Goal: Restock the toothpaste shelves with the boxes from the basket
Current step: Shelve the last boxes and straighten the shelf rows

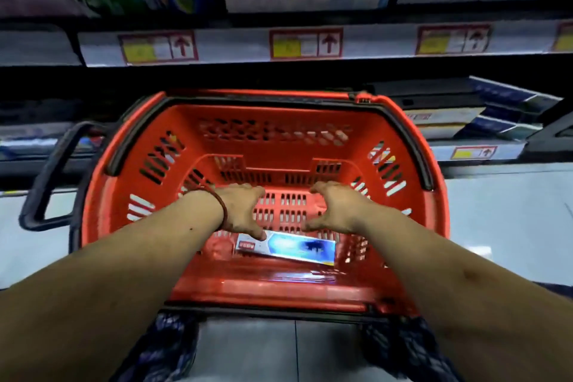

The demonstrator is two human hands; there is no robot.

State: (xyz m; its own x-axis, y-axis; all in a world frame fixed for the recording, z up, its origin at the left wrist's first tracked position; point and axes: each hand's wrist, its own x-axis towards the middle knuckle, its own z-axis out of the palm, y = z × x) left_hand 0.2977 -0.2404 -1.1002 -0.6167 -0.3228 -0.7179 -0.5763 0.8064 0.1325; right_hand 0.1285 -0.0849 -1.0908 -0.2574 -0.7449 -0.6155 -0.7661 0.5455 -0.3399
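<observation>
Through the head camera, I reach both hands down into the red basket (269,121), set in front of the shelves. My left hand (240,211) and right hand (336,211) are spread wide, palms down, gripping nothing. The left thumb tip lies at the toothpaste box (291,246), which rests flat on the basket floor on my side. I judge the spread is to take the box by both ends. Its red label is too blurred to read. The shelf rail (372,40) carries yellow price tags (305,44) with up arrows.
</observation>
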